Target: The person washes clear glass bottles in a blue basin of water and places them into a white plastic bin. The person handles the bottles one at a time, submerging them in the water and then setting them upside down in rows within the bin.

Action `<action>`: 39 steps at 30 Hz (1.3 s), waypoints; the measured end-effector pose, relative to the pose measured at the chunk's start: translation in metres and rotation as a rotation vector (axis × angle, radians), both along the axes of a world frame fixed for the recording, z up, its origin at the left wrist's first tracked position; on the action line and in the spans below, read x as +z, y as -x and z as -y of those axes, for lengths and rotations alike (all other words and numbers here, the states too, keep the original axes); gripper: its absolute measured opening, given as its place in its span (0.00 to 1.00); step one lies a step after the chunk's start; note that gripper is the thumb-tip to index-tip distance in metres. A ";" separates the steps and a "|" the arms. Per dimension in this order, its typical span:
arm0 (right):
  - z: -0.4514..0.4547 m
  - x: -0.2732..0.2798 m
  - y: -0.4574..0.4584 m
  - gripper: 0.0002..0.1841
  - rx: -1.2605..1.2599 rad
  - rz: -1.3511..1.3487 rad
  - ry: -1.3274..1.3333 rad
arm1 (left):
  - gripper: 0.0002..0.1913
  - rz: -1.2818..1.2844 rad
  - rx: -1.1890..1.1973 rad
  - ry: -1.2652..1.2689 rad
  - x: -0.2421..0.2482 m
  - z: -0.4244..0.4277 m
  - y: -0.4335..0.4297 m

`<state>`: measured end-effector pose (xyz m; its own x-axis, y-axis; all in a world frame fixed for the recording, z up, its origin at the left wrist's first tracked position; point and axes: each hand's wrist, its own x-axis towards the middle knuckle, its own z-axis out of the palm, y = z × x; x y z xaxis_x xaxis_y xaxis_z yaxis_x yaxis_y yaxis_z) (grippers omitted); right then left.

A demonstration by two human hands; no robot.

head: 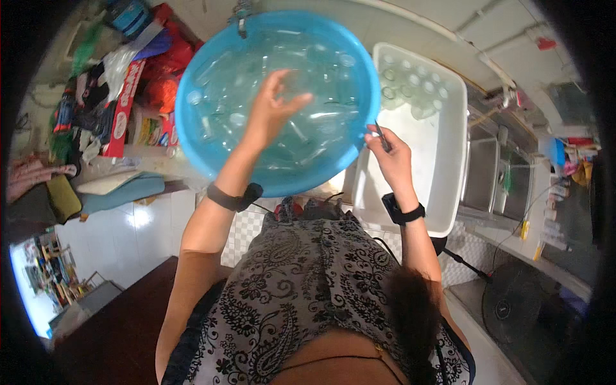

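My left hand (272,110) is over a large round blue plastic basin (185,130), fingers apart and blurred, with nothing seen in it. Many clear glass or plastic containers, apparently bottles or jars, lie in the water (288,130) that fills the basin. Beside the basin's right rim, my right hand (393,156) grips a small dark, narrow tool (381,134), perhaps a blade; its exact kind is unclear. Under that hand is a white rectangular plastic tub (459,144). Clear containers (404,86) stand close together at the tub's far end.
A metal tap (241,19) hangs over the basin's far rim. Bags, a red box (124,108) and other clutter crowd the left counter. Folded mats (125,187) lie at that counter's near edge. A dark round fan (510,298) stands at lower right.
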<state>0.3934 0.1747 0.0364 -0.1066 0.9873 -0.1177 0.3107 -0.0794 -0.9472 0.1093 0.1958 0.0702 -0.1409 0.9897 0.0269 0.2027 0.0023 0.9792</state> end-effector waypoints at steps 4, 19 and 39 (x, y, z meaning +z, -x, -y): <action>-0.010 0.023 -0.012 0.32 -0.042 0.198 -0.197 | 0.31 0.008 -0.221 0.037 -0.005 -0.010 -0.091; -0.086 -0.111 -0.135 0.33 -0.416 0.233 -0.066 | 0.28 -0.132 -0.352 0.145 -0.033 -0.033 -0.175; -0.185 -0.121 -0.201 0.28 -0.223 0.846 -0.340 | 0.16 -0.025 -0.317 0.336 -0.021 0.011 -0.135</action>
<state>0.5946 0.3599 -0.0842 0.0780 0.9702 0.2293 0.9178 0.0199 -0.3964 0.2445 0.1853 0.0494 0.1663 0.9383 -0.3033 0.2677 0.2531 0.9297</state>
